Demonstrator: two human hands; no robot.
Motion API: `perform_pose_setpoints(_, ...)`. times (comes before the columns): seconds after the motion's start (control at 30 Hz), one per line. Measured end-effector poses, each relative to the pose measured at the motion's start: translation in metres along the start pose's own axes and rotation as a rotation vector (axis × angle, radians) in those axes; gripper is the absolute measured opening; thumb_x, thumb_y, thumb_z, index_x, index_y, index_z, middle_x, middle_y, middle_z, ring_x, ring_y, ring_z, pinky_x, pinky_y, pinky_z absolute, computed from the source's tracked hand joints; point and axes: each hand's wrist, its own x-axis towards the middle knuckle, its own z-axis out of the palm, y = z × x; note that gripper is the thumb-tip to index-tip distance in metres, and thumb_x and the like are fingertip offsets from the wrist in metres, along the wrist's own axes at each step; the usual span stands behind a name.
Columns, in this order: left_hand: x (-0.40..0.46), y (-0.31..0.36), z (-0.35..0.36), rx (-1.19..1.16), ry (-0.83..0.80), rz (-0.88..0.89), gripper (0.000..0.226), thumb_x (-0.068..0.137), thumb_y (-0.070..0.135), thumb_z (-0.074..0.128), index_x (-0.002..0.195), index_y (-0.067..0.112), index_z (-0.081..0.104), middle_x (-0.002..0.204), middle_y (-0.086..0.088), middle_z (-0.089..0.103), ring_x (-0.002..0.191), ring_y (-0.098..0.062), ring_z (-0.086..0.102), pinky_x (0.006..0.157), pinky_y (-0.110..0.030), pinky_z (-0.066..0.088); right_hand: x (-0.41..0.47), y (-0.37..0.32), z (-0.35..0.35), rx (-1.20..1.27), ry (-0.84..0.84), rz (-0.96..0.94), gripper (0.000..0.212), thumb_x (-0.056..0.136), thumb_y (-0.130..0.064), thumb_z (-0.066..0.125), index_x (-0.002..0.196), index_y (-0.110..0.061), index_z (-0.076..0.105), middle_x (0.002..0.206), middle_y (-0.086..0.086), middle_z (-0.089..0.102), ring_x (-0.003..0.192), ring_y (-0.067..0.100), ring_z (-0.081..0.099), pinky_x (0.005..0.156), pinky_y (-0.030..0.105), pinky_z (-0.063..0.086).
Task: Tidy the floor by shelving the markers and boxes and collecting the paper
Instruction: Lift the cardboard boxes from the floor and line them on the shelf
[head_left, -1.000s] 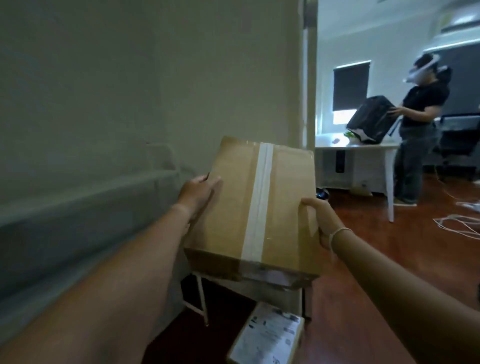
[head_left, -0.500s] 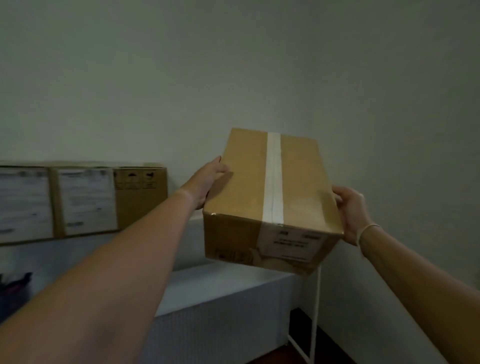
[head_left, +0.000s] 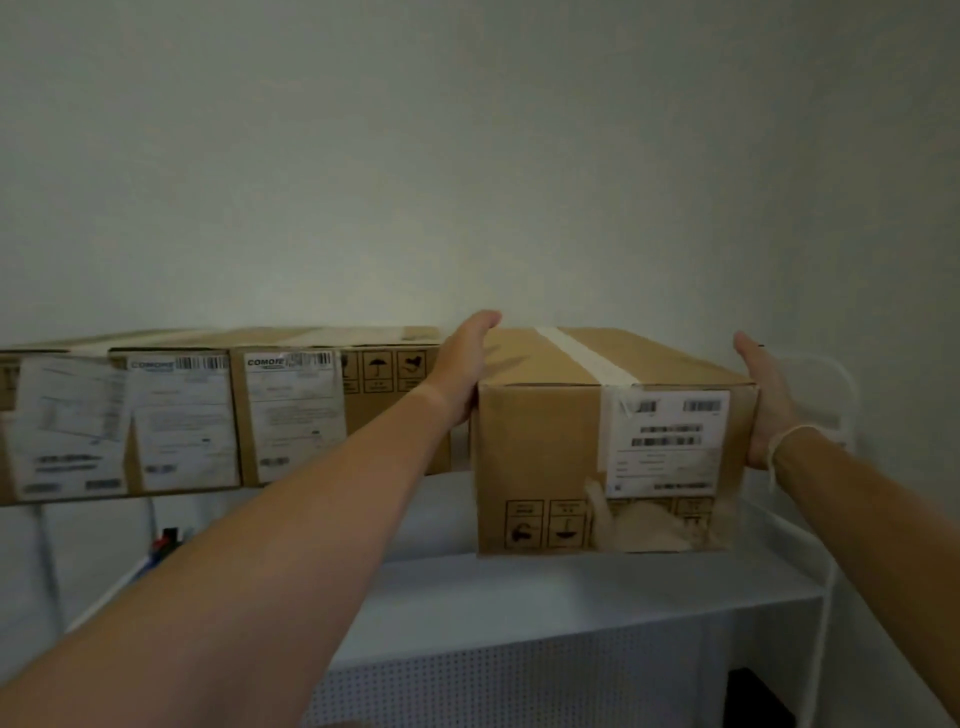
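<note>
Cardboard box (head_left: 613, 441) is sitting between the two hands on the white shelf (head_left: 571, 597), its front face carrying a white shipping label (head_left: 670, 447) with barcodes and a row of handling symbols along the bottom edge. A strip of pale tape (head_left: 587, 358) is running across its top and down onto the front. The left hand (head_left: 457, 369) is pressing flat against the box's left side, fingers stretching along the top left edge, and the right hand (head_left: 769, 410) is pressing flat against the right side, so the grip of both hands is grasping the box from either side. A thin band is circling the right wrist. Just to the left of the left-hand grip, a longer labelled cardboard box (head_left: 218, 415) is lying on the same shelf, close beside the held one with a narrow gap showing between them. Below the grip, the shelf's perforated white front panel (head_left: 519, 686) is hanging down. Beyond both hands, a plain pale wall (head_left: 467, 156) is filling the background. Some red and dark items, too small to identify, are showing low on the left under the shelf.
</note>
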Motion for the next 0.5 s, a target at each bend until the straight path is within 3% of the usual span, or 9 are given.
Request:
perform_pose_setpoints(0.07, 0.006, 0.003, 0.000, 0.140, 0.029, 0.078, 0.044, 0.096, 0.039, 0.042, 0.132, 0.015, 0.050, 0.112, 0.005, 0.052, 0.104, -0.013, 0.051, 0.082, -0.023, 0.036, 0.015, 0.000, -0.001, 0.016, 0.069, -0.007, 0.062, 0.076, -0.072, 0.045, 0.088, -0.014, 0.063, 0.083, 0.010, 0.066, 0.075, 0.026, 0.060, 0.072, 0.034, 0.048)
perform_pose_setpoints(0.17, 0.015, 0.004, -0.004, 0.397, -0.035, 0.216, 0.051, 0.095, 0.046, 0.041, 0.126, 0.011, 0.059, 0.139, -0.003, 0.051, 0.132, -0.018, 0.040, 0.094, -0.026, 0.022, 0.032, -0.001, 0.000, 0.055, 0.183, -0.084, 0.051, 0.080, -0.064, 0.048, 0.086, -0.016, 0.062, 0.079, 0.005, 0.062, 0.069, 0.023, 0.059, 0.070, 0.032, 0.049)
perform_pose_setpoints(0.27, 0.016, 0.009, -0.010, 0.695, -0.202, 0.211, 0.059, 0.088, 0.059, 0.044, 0.123, 0.016, 0.064, 0.145, -0.002, 0.048, 0.134, -0.019, 0.041, 0.099, -0.027, 0.026, 0.049, 0.001, 0.002, 0.078, 0.361, -0.185, 0.042, 0.085, -0.054, 0.047, 0.070, -0.017, 0.063, 0.071, 0.000, 0.061, 0.065, 0.019, 0.058, 0.082, 0.033, 0.050)
perform_pose_setpoints(0.37, 0.013, 0.020, -0.015, 0.945, -0.329, 0.184, 0.053, 0.089, 0.055, 0.048, 0.129, 0.021, 0.058, 0.142, 0.001, 0.051, 0.131, -0.017, 0.044, 0.104, -0.026, 0.030, 0.065, 0.003, 0.007, 0.067, 0.476, -0.224, 0.047, 0.077, -0.056, 0.041, 0.062, -0.020, 0.066, 0.069, 0.000, 0.063, 0.076, 0.023, 0.061, 0.093, 0.041, 0.051)
perform_pose_setpoints(0.43, 0.013, 0.024, -0.019, 1.048, -0.373, 0.179, 0.052, 0.089, 0.050, 0.050, 0.135, 0.025, 0.052, 0.145, 0.005, 0.047, 0.133, -0.014, 0.039, 0.100, -0.023, 0.026, 0.070, 0.003, 0.011, 0.030, 0.523, -0.265, 0.049, 0.078, -0.054, 0.036, 0.061, -0.020, 0.066, 0.066, -0.001, 0.062, 0.074, 0.022, 0.060, 0.093, 0.042, 0.051)
perform_pose_setpoints(0.5, 0.013, 0.026, -0.021, 1.152, -0.375, 0.166, 0.065, 0.084, 0.055, 0.055, 0.142, 0.030, 0.041, 0.152, 0.007, 0.037, 0.139, -0.015, 0.032, 0.107, -0.028, 0.024, 0.069, 0.000, 0.016, -0.025, 0.561, -0.317, 0.050, 0.084, -0.050, 0.031, 0.061, -0.021, 0.063, 0.066, -0.003, 0.063, 0.067, 0.019, 0.060, 0.091, 0.040, 0.052)
